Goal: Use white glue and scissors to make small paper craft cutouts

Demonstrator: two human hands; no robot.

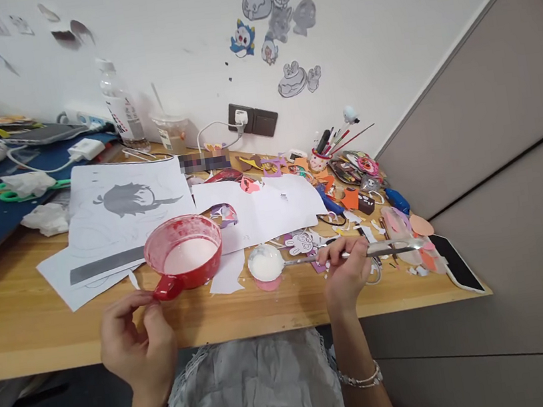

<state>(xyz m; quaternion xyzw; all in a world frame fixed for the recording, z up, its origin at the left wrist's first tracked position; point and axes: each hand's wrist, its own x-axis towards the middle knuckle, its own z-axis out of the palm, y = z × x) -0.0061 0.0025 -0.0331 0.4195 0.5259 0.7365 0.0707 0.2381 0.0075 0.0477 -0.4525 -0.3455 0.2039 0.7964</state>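
Note:
My left hand [138,333] pinches the stubby handle of a red bowl [195,276] with thumb and fingers. White liquid [190,254] lies in the bowl, and whitish residue coats its inner wall. A long-handled metal ladle [304,260] is in my right hand [345,270], its fingers wrapped round the handle. The round head of that ladle, to the right of the bowl, carries white liquid [266,263]. Just beneath the ladle head a pink round piece [269,285] shows in part; what it is I cannot make out.
Drawing sheets [143,188] and white paper [276,206] lie behind the bowl. Paper scraps and a pen cup [320,159] crowd the right side. A bottle [121,110] and drink cup [171,131] stand by the wall. A tablet-like device [456,262] sits at the right edge.

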